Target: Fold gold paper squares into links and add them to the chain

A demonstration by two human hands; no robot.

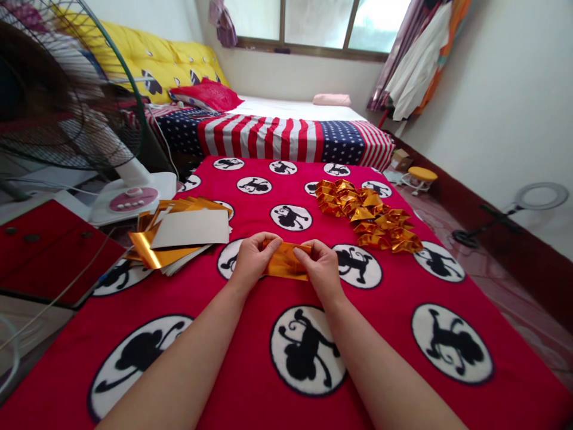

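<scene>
Between my two hands is a sheet of shiny gold foil paper (286,263), pinched along its upper edge just over the red cloth. My left hand (254,258) grips its left end with thumb and fingers. At the right end, my right hand (323,263) pinches the same sheet, its thumb lying on the front. To the left lies a loose stack of gold and white paper sheets (190,229), some turned white side up. Several folded gold foil paper pieces (369,216) are clustered to the right, beyond my right hand.
The red cloth (233,370) with black monkey figures in white circles covers the surface under my hands. A fan (129,173) stands at the left beside a red cabinet (49,248). Beyond is a bed (277,137); at right are a yellow stool (422,174) and a ring light (541,195).
</scene>
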